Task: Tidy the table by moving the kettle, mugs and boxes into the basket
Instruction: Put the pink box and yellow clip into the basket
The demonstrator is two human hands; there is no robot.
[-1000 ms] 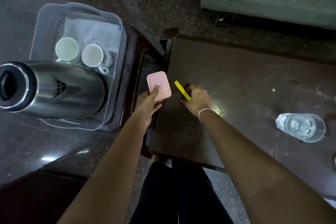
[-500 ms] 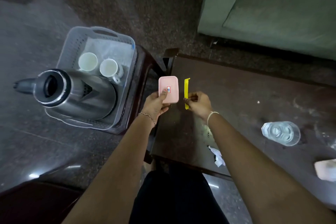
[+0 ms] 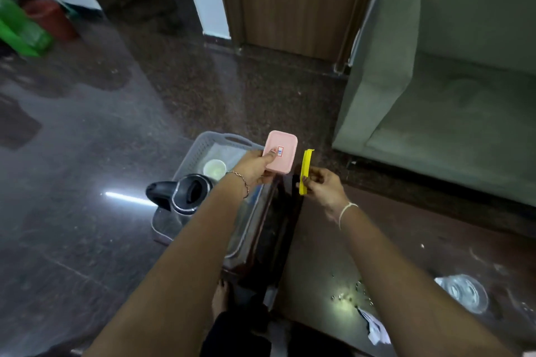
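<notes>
Head view: left hand (image 3: 255,169) grips pink box (image 3: 280,155), raised just above basket (image 3: 203,144) edge. Right hand (image 3: 322,187) pinches yellow box (image 3: 306,171) on edge. Kettle (image 3: 185,193) and mug (image 3: 214,169) are inside basket. Best lower each box flat into free space beside mug, clear of kettle.

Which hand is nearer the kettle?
Left. The left hand, gripping the pink box, is just right of the kettle; the right hand, pinching a yellow strip, is farther right.

A pink box (image 3: 280,155), a yellow strip (image 3: 306,171), a grey perforated basket (image 3: 203,144), a silver-and-black kettle (image 3: 185,197), a green sofa (image 3: 441,95).
</notes>
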